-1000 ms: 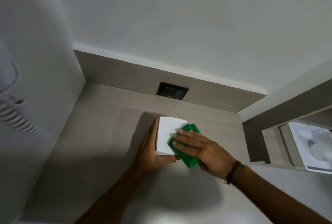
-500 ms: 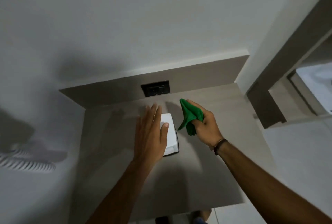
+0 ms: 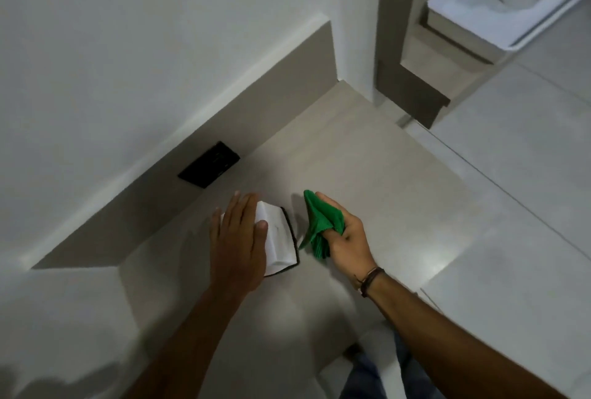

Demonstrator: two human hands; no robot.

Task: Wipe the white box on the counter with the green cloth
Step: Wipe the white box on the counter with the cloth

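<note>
Two bare hands work over the pale grey counter (image 3: 367, 174). The left hand (image 3: 238, 245) lies flat, fingers spread, on the small white rectangular box (image 3: 277, 238), pinning it. The right hand (image 3: 347, 238), just beside the box but apart from it, is closed around the bunched green cloth (image 3: 319, 226). A good wipe probably needs the left palm shifted aside, exposing the covered top. Beyond sits a black wall socket (image 3: 209, 164).

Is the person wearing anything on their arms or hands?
Both forearms are bare, with no sleeves or gloves in view. The right hand has a dark band with a thin lighter strand around its wrist. The left hand shows no rings or bands.
</note>
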